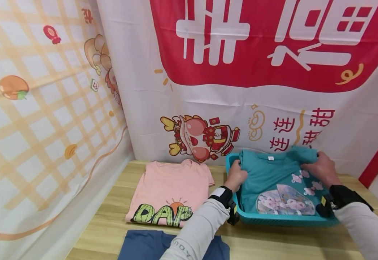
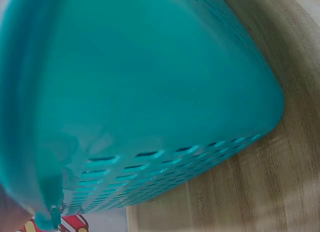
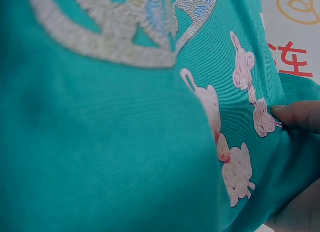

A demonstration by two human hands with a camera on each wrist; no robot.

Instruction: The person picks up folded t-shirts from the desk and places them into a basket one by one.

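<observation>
A teal T-shirt (image 1: 273,180) with pink bear-like figures printed on its front lies in a teal plastic basket (image 1: 283,219), its collar toward the back wall. My left hand (image 1: 236,176) grips the shirt's left shoulder edge, right over the basket's left rim. In the left wrist view, the basket's slotted outer wall (image 2: 150,87) fills most of the picture, and only a bit of the hand shows at the lower left. At the other shoulder my right hand (image 1: 323,169) pinches the shirt near its sleeve, thumb on top of the fabric (image 3: 260,157).
Left of the basket, a folded pink T-shirt (image 1: 172,184) with "DAP" lettering lies on the wooden table (image 1: 104,220). A dark blue garment (image 1: 143,245) lies in front of it, partly behind my left forearm. Printed cloths hang at the back (image 1: 201,97) and left (image 1: 46,119).
</observation>
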